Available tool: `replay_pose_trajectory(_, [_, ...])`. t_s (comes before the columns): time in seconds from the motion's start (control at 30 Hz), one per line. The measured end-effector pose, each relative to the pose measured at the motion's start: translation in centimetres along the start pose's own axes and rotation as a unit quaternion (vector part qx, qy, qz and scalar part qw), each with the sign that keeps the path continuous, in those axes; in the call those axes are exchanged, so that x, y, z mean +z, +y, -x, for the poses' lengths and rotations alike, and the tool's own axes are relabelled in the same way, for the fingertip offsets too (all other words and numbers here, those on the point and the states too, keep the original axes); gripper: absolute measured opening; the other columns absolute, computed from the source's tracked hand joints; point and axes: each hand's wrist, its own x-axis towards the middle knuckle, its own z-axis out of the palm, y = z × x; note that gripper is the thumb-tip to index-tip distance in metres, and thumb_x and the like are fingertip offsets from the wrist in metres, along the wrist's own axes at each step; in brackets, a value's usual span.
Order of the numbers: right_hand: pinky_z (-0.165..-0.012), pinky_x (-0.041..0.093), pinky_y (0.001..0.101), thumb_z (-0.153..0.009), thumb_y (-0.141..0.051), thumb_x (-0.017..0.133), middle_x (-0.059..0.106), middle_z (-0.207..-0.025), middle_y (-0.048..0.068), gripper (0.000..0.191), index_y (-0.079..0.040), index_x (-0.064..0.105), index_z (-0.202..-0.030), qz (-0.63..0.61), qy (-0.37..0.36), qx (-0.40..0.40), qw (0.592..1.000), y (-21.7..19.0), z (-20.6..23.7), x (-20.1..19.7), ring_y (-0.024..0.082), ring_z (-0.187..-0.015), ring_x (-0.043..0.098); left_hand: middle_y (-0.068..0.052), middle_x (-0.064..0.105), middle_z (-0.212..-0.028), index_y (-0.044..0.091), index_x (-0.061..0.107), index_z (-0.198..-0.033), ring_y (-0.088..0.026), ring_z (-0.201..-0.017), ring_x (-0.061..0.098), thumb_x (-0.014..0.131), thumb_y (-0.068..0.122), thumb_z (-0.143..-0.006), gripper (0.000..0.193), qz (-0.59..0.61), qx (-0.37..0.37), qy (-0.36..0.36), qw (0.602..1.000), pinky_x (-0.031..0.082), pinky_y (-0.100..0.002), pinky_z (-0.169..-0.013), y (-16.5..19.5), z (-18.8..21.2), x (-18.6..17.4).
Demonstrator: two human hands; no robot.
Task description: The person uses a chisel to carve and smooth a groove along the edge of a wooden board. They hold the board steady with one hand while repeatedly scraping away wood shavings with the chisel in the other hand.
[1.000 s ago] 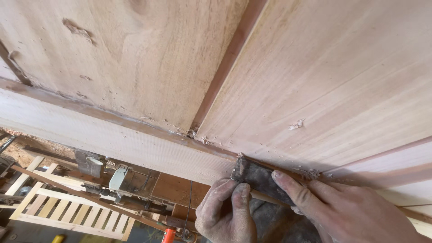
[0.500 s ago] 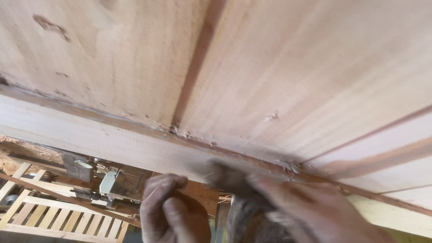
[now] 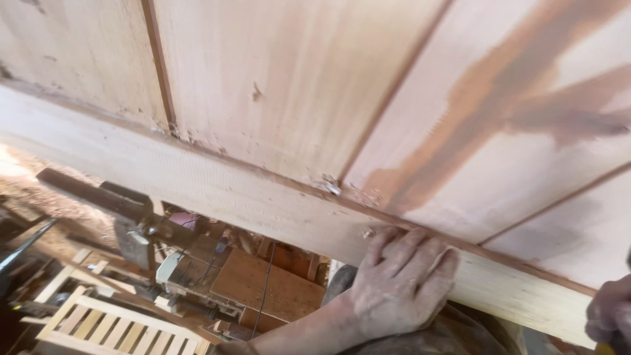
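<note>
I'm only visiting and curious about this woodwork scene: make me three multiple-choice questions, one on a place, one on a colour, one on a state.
1. Where does the left hand rest?
A. on the pale wooden rail along the panel's edge
B. on the slatted frame
C. in the air

2. What colour is the streak across the pale wooden boards?
A. blue
B. reddish-brown
C. black

3. How is the left hand?
A. clenched in a fist
B. pinching a nail
C. laid flat, fingers spread

Answers: 1 A, its palm lies on the rail; 2 B, a reddish-brown smear crosses the boards; 3 C, the fingers lie open on the wood.
</note>
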Motion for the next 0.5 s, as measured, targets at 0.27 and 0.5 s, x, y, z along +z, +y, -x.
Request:
replay_pose_trajectory(0.27, [-0.055,0.057,0.0324,-0.101,-0.02,0.058,0.064,-0.077,0.007,0.064,-0.004,0.049,-0.162,0.114,-0.123,-0.062,0.984,1.3,-2.0,-4.7,0.016,-0.063,0.066,0.002,0.068,-0.104,0.019,0.069,-0.113,-0.015,-0.097,0.06,0.081,0.024,-0.093,0.024,-0.164,0.121,0.087,0.975,0.04,-0.033,-0.082,-4.8,0.8,1.3])
replay_pose_trajectory(0.5, [-0.071,0.061,0.036,-0.085,-0.014,0.069,0.071,-0.09,0.011,0.063,-0.012,0.06,-0.147,0.264,-0.159,0.057,0.95,-3.7,-3.8,-2.9,0.022,-0.079,0.073,-0.009,0.069,-0.116,0.015,0.065,-0.124,-0.025,-0.11,0.057,0.068,0.02,-0.105,0.019,-0.313,-0.01,0.146,0.938,0.041,-0.043,-0.098,-11.7,3.0,-5.2])
